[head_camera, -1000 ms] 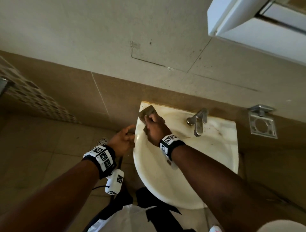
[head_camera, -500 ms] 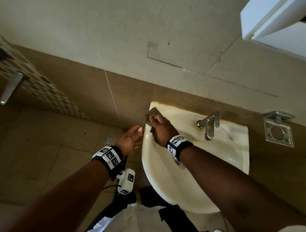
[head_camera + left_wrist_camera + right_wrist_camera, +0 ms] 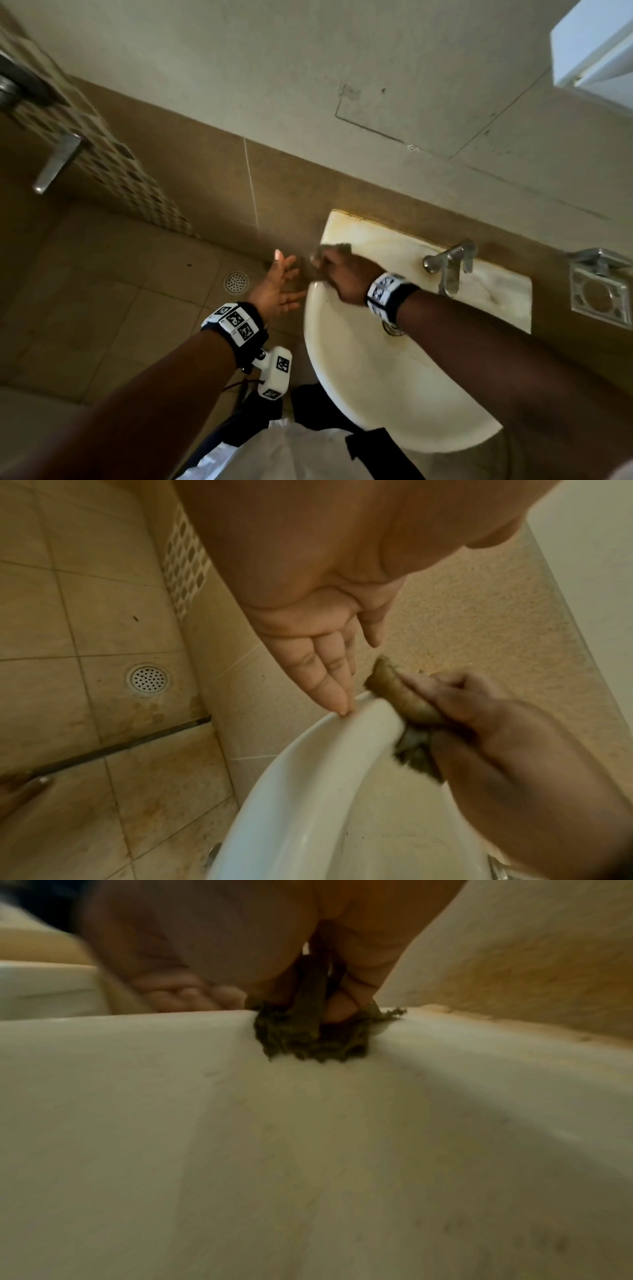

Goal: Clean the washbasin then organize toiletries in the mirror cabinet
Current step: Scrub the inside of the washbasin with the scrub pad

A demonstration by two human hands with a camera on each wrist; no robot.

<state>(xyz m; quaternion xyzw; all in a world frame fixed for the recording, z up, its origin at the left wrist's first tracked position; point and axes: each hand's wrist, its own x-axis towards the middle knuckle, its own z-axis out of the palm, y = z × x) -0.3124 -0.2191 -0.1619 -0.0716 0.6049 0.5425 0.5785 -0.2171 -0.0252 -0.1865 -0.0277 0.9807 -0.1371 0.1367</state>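
A cream washbasin (image 3: 394,387) hangs on the tiled wall, with yellow stains along its back ledge. My right hand (image 3: 337,270) grips a worn green scrub pad (image 3: 397,693) and presses it on the basin's back left rim (image 3: 137,1053); the pad (image 3: 308,1034) is frayed at its edges. My left hand (image 3: 279,289) is open just left of the basin, palm up, and its fingertips (image 3: 337,706) touch the rim's outer edge (image 3: 322,739). A corner of the white mirror cabinet (image 3: 596,48) shows at the top right.
A chrome tap (image 3: 448,267) stands on the basin's back ledge. A chrome holder (image 3: 601,291) is fixed to the wall right of the basin. A round floor drain (image 3: 236,282) lies to the left, and a metal lever handle (image 3: 56,162) sticks out at far left.
My right hand has dragged the scrub pad from the back left corner forward along the rim. My left hand has opened out beside the basin. The head view has swung left.
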